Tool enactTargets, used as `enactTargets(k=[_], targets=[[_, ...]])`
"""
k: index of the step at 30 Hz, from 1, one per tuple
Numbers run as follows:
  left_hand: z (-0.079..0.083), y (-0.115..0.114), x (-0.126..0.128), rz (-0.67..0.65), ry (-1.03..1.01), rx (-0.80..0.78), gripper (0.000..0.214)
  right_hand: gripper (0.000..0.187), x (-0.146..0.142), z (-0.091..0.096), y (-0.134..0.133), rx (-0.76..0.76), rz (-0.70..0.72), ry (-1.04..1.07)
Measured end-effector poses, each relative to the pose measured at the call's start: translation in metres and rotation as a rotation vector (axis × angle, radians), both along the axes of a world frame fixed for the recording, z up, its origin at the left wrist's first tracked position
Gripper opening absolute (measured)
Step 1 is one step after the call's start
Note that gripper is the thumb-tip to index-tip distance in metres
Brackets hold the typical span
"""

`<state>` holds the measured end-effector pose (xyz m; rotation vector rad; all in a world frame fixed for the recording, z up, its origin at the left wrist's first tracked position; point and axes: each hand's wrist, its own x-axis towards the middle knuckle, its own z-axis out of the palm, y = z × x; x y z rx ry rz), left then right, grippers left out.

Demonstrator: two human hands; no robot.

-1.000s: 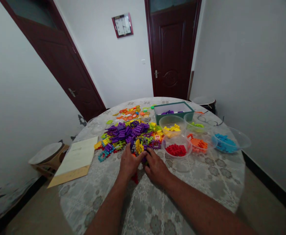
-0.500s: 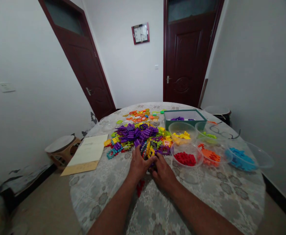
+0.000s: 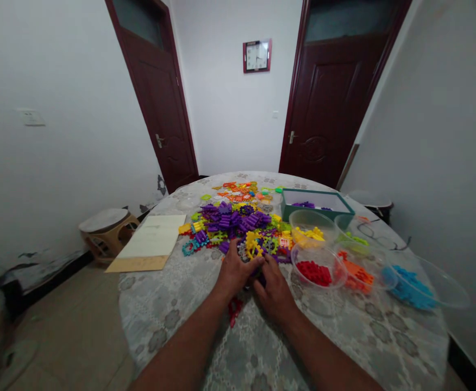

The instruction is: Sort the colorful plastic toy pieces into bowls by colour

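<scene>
My left hand (image 3: 236, 272) and my right hand (image 3: 275, 288) meet over the near middle of the table, fingers curled round a cluster of joined plastic building pieces (image 3: 254, 245). A yellow gear-like piece shows on top of it, with grey and purple parts beside; its underside is hidden by my hands. Just beyond lies a heap of loose building pieces (image 3: 233, 221), mostly purple over yellow, green and teal ones. Some red pieces (image 3: 235, 310) lie on the cloth by my left wrist.
At the right stand clear plastic bowls with yellow (image 3: 309, 234), red (image 3: 313, 272), orange (image 3: 358, 274) and blue pieces (image 3: 411, 288). A green box (image 3: 317, 196) and glasses (image 3: 379, 239) lie behind them. Paper sheets (image 3: 152, 239) lie at left; orange pieces (image 3: 238, 191) at the back.
The camera view has swung slightly left, so the scene sits further right. The cluster has turned in my hands, its yellow gear-like piece now facing me more fully.
</scene>
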<state>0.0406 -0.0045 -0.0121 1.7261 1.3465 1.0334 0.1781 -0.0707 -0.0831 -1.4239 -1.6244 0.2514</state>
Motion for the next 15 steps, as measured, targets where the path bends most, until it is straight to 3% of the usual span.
enactTargets(k=[7, 15], targets=[[0.0006, 0.0038, -0.0043, -0.011, -0.181, 0.033, 0.086, 0.051, 0.0014, -0.0021, -0.0001, 0.003, -0.007, 0.0], [0.0036, 0.0061, -0.0086, -0.051, -0.332, 0.042, 0.054, 0.057, 0.0016, -0.001, 0.0013, 0.03, 0.008, -0.034]])
